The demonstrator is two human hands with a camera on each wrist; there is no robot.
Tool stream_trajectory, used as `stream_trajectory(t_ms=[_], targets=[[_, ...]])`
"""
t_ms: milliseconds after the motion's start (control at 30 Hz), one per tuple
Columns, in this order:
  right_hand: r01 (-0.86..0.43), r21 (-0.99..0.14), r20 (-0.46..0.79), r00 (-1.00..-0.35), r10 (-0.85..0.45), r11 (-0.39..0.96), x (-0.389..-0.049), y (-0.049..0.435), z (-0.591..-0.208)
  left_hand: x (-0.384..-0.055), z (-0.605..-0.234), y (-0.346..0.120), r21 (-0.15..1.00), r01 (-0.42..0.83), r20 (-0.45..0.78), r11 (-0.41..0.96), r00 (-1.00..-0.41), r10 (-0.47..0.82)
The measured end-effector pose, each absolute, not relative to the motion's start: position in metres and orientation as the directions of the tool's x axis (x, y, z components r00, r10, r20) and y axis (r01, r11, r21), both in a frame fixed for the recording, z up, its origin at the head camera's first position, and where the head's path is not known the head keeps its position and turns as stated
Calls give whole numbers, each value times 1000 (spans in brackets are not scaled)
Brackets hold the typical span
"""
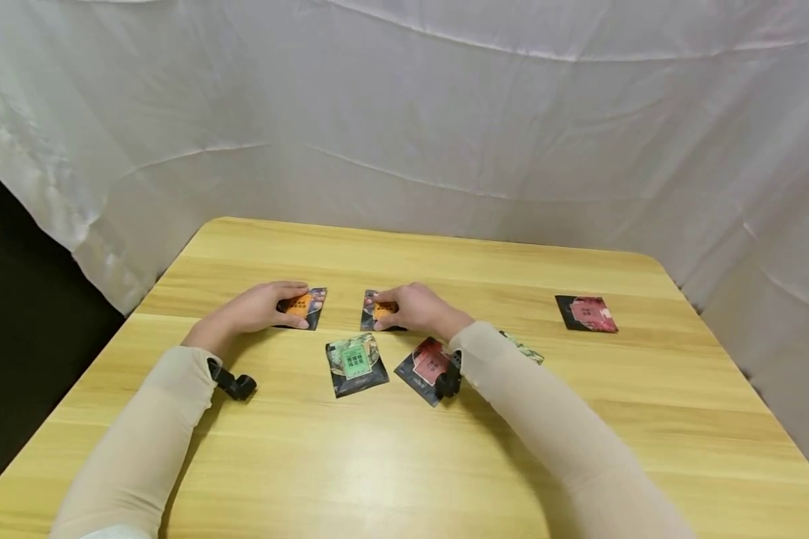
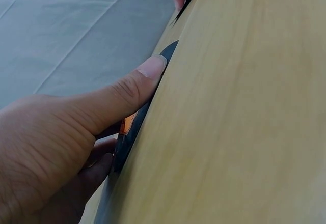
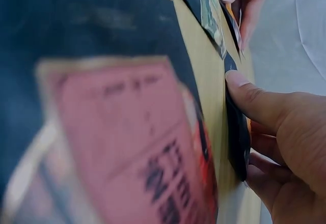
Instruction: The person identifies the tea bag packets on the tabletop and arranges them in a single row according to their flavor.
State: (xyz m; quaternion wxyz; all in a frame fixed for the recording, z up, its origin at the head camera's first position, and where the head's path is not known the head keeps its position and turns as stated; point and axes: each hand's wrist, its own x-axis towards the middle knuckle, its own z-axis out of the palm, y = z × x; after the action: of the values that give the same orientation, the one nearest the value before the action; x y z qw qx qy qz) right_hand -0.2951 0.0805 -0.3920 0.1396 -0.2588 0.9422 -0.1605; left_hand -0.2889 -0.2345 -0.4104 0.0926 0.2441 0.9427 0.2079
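Two flat black sachets with orange labels lie side by side on the wooden table. My left hand [image 1: 270,305] grips the left orange-labelled sachet [image 1: 317,303], thumb along its near edge and fingers at its far side. The right one, an orange-labelled sachet [image 3: 236,132], is held between thumb and fingers of my right hand [image 1: 421,308], which covers its right part. Nearer to me lie a green-labelled sachet [image 1: 356,363] and, under my right wrist, a red-labelled sachet [image 1: 426,365]. That red label fills much of the right wrist view.
Partly behind my right sleeve shows another greenish sachet [image 1: 529,350]. Far to the right lies a second red-labelled sachet [image 1: 588,313]. A pale curtain [image 1: 445,112] hangs behind the wooden table [image 1: 350,464].
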Motion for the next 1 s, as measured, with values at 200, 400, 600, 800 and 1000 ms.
stream_trajectory(t_ms=[200, 400, 600, 800, 1000], targets=[[-486, -357, -176, -804, -568, 798, -299, 60, -392, -291, -411, -238, 437, 425, -68, 793, -863, 500], [-519, -339, -184, -782, -596, 785, -300, 43, -392, -285, -412, -243, 440, 409, -77, 799, -870, 488], [-535, -338, -198, -764, -614, 775, -300, 35, -391, -284, -413, -247, 448, 393, -79, 803, -877, 473], [-538, -351, -185, -762, -620, 766, -297, 30, -388, -285, -410, -247, 443, 382, -85, 811, -883, 461], [-529, -350, -174, -774, -609, 773, -293, 23, -388, -285, -407, -248, 425, 388, -85, 818, -882, 463]])
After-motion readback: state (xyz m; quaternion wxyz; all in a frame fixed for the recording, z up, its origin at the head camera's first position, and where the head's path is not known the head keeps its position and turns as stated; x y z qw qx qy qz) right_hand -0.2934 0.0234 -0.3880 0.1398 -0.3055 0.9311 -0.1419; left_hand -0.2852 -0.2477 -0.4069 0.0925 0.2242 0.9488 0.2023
